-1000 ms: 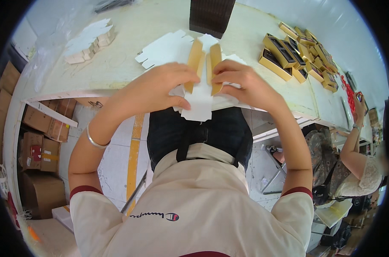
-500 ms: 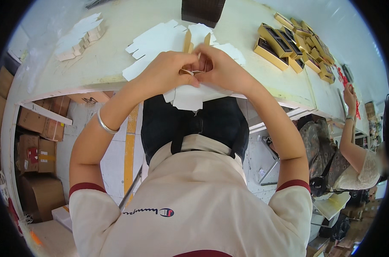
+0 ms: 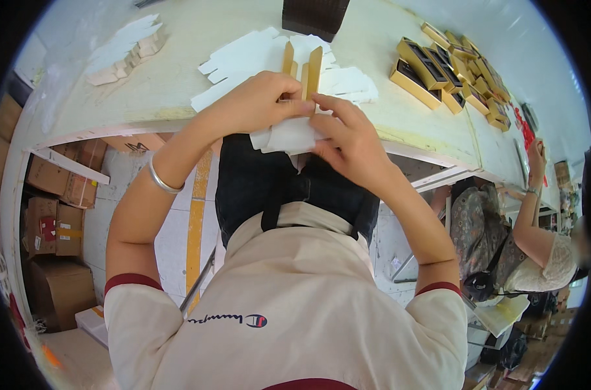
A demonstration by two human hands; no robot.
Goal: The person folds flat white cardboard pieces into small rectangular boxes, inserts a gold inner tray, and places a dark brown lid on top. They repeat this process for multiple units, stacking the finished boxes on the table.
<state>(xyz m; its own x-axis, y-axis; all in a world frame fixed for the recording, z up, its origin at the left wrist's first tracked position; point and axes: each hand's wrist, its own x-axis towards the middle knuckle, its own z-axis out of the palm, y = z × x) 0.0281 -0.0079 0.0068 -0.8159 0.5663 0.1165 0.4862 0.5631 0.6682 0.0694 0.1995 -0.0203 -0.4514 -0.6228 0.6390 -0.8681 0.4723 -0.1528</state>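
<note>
A partly folded carton (image 3: 314, 73), gold on its upright panels and white on its flaps, is between my hands at the table's near edge. My left hand (image 3: 263, 101) is closed on its left side, fingers curled and thumb lying across the gold panel's base. On the right, my right hand (image 3: 351, 140) has its fingers apart; their tips touch the carton's right side and the edge of the white flap (image 3: 286, 136) that hangs toward my lap. Flat white carton blanks (image 3: 240, 62) lie fanned out beneath and beyond the carton.
A dark brown block (image 3: 315, 18) stands behind the blanks. Gold boxes with dark inserts (image 3: 425, 65) are piled at the right. Another stack of white blanks (image 3: 126, 52) lies at the left. A co-worker (image 3: 536, 240) sits at the far right. Cardboard boxes (image 3: 61, 286) fill the lower left.
My right hand has moved from the carton's middle down to its right side, and its fingers have spread. The gold panels show more fully now. My left hand stays on the carton.
</note>
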